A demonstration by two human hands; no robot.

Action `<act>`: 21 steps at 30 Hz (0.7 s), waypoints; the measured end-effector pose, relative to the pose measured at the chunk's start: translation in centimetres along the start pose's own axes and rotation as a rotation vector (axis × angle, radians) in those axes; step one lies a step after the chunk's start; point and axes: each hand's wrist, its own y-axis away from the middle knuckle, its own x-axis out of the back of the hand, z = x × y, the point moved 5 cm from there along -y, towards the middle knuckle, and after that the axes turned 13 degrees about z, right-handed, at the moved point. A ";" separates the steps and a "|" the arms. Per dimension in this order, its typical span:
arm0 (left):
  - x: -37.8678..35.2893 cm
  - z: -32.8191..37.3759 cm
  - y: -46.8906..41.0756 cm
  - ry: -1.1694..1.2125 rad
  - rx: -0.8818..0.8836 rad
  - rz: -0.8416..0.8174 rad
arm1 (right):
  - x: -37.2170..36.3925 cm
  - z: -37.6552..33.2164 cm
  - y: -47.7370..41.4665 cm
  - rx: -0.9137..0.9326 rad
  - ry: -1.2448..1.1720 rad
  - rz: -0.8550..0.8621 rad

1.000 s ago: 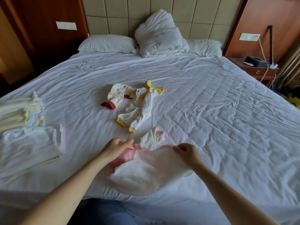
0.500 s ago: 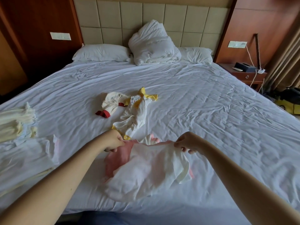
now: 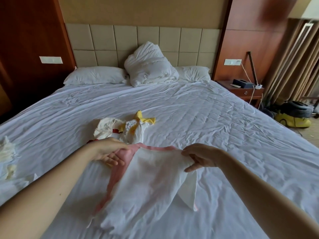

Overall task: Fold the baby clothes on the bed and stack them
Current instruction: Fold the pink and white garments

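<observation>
Holding, entry one: pink-trimmed white garment (image 3: 151, 183), lower centre of frame, its lower part draped on the bed (image 3: 224, 126). I see my left hand (image 3: 110, 152) pinching the pink corner, thumb on top, and my right hand (image 3: 200, 157) pinching the white corner. The top edge runs left-right between them. The long axis trails toward the lower left, with the leg end pointing at me. Both hands are equally near.

garment (image 3: 151, 183) on bed (image 3: 215, 135), two garments (image 3: 127, 128) behind it, stack (image 3: 6, 159) left
</observation>
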 end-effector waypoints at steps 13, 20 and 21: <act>0.3 13.4 -6.2 -0.142 -0.277 0.053 | 8.2 -11.1 -2.1 0.290 0.243 0.131; 3.8 25.4 -7.4 -0.184 -0.816 0.647 | 14.1 -22.6 -1.4 0.828 0.360 0.705; 4.2 26.8 -7.0 -0.187 -0.872 0.715 | 14.4 -24.1 -0.9 0.900 0.360 0.777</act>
